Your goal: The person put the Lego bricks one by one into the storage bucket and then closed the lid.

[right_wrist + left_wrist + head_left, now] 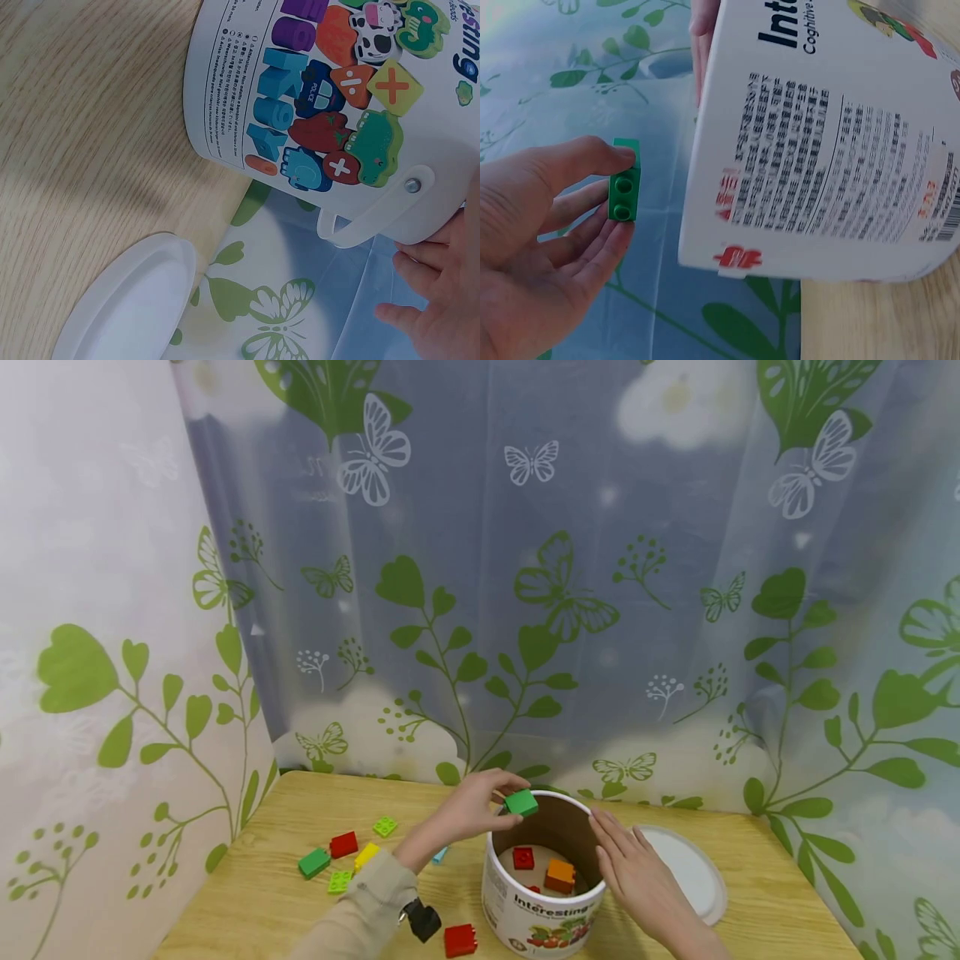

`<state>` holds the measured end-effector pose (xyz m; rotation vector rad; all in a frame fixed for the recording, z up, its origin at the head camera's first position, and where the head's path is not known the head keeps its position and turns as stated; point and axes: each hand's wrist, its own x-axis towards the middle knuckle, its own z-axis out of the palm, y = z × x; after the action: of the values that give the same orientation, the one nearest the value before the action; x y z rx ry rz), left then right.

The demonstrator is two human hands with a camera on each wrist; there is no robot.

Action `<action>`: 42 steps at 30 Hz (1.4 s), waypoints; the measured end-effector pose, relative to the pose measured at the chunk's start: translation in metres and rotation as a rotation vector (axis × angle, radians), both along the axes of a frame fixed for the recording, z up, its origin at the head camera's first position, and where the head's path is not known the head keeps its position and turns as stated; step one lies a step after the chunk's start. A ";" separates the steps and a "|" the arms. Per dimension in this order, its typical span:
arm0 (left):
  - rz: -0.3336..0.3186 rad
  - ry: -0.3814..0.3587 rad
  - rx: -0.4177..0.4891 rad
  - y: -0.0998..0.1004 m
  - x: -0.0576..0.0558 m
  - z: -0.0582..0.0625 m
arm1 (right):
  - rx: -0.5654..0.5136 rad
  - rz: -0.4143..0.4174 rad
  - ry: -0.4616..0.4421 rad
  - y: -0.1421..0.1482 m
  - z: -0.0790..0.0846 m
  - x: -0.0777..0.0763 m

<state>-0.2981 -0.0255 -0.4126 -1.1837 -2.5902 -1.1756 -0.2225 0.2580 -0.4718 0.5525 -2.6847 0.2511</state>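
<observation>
The left hand [472,807] is pinching the green block [522,803] just above the far left rim of the tub [498,887]; the right hand [637,875] is resting straight-fingered at the right rim.

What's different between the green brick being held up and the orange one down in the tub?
Colour: the held green brick is green, while the orange brick is orange.
Support: the left hand pinches the held green brick; no hand touches the orange brick.
Place: the held green brick is above the rim of the tub; the orange brick lies inside.
Both are blocky toy bricks.
</observation>
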 end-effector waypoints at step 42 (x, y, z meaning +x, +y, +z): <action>0.058 0.007 -0.078 0.037 0.001 -0.035 | -0.011 0.007 0.014 0.001 -0.001 0.000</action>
<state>-0.2973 0.0118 -0.4477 -1.1159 -2.6690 -1.0670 -0.2229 0.2588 -0.4724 0.5580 -2.6664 0.2628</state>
